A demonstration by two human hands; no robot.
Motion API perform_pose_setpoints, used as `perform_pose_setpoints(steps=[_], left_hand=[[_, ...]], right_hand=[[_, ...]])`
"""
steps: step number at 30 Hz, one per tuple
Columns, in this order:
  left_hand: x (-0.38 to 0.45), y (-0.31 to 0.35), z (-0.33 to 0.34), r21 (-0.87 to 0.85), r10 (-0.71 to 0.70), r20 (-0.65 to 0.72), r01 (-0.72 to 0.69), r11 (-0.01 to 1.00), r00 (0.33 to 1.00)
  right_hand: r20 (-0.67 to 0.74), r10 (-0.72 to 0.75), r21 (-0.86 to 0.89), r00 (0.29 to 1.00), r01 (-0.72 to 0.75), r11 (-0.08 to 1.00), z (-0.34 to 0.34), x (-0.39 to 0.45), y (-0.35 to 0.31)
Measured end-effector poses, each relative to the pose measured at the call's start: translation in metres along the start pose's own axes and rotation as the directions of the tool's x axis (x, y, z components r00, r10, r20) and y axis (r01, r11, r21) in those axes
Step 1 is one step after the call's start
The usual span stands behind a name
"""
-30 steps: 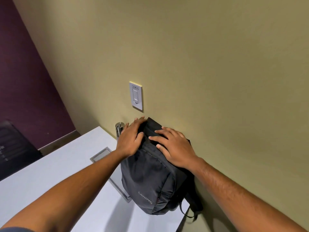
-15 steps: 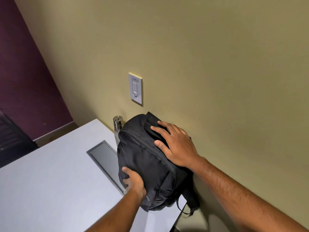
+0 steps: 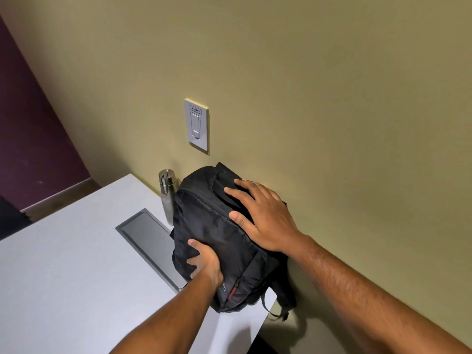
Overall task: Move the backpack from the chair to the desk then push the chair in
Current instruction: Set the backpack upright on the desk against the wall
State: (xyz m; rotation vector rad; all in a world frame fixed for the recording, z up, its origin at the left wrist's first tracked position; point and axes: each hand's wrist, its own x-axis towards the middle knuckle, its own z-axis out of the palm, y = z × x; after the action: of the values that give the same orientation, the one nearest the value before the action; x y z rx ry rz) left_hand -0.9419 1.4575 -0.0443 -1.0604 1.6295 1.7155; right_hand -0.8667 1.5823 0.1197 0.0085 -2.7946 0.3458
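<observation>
The black backpack [image 3: 212, 226] stands on the white desk [image 3: 63, 277], its back against the olive wall. My left hand [image 3: 204, 261] grips its lower front, fingers pressed into the fabric. My right hand [image 3: 263, 218] lies flat on its top, fingers spread over the carry handle. A strap hangs off the desk's right edge. The chair is out of view.
A steel water bottle [image 3: 167, 195] stands just left of the backpack, touching it. A grey recessed panel [image 3: 148, 238] lies in the desk, partly under the bag. A wall switch plate [image 3: 196, 123] sits above. The desk's right edge [image 3: 260, 328] is close to the wall.
My left hand has left the top of the backpack and now grips its lower front. The bag has shifted closer to the bottle. My right hand stays on top.
</observation>
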Motion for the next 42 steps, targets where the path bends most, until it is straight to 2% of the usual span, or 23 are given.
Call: perform_pose_setpoints(steps=[5, 7, 10, 13, 16, 20, 25, 28, 31, 33, 37, 42], left_hand=[[-0.004, 0.002, -0.017, 0.089, 0.047, 0.033, -0.049, 0.995, 0.998], [-0.007, 0.003, -0.024, 0.206, 0.131, 0.023, -0.133, 0.970, 0.991], [-0.013, 0.011, -0.034, 0.381, 0.304, 0.044, -0.298, 0.875, 0.952], [-0.014, 0.021, -0.048, 0.551, 0.487, 0.123, -0.467, 0.691, 0.865], [-0.013, 0.031, -0.069, 0.699, 0.618, 0.243, -0.577, 0.423, 0.748], [-0.016, 0.046, -0.096, 0.750, 0.683, 0.447, -0.658, 0.066, 0.578], [-0.030, 0.058, -0.131, 0.713, 0.679, 0.576, -0.686, -0.145, 0.455], [-0.043, 0.054, -0.151, 0.707, 0.675, 0.614, -0.665, -0.239, 0.410], [-0.057, 0.043, -0.169, 0.735, 0.648, 0.638, -0.581, -0.350, 0.417], [-0.069, 0.031, -0.180, 0.761, 0.620, 0.636, -0.505, -0.408, 0.458], [-0.097, 0.001, -0.198, 0.813, 0.619, 0.582, -0.384, -0.438, 0.527], [-0.131, -0.042, -0.217, 0.832, 0.645, 0.554, -0.315, -0.457, 0.526]], right_hand=[[-0.010, 0.033, -0.034, 0.999, -0.034, 0.999, 0.002, -0.001, -0.007], [-0.034, 0.075, -0.021, 0.997, -0.076, 0.997, 0.005, 0.000, -0.016], [-0.073, 0.126, -0.047, 0.989, -0.129, 0.990, 0.012, 0.000, -0.038], [-0.091, 0.131, -0.125, 0.987, -0.142, 0.982, 0.022, 0.001, -0.060], [-0.114, 0.127, -0.203, 0.985, -0.148, 0.968, 0.032, 0.003, -0.076], [-0.068, 0.109, -0.328, 0.992, -0.125, 0.936, 0.046, 0.002, -0.088], [0.041, 0.017, -0.384, 0.999, 0.000, 0.923, 0.064, -0.021, -0.096], [0.082, -0.026, -0.390, 0.996, 0.057, 0.919, 0.069, -0.037, -0.099], [0.104, -0.028, -0.343, 0.994, 0.062, 0.937, 0.068, -0.053, -0.103], [0.136, -0.003, -0.302, 0.991, 0.044, 0.952, 0.067, -0.069, -0.103], [0.230, 0.015, -0.270, 0.973, 0.049, 0.962, 0.066, -0.105, -0.104], [0.317, 0.011, -0.270, 0.948, 0.079, 0.960, 0.060, -0.145, -0.108]])
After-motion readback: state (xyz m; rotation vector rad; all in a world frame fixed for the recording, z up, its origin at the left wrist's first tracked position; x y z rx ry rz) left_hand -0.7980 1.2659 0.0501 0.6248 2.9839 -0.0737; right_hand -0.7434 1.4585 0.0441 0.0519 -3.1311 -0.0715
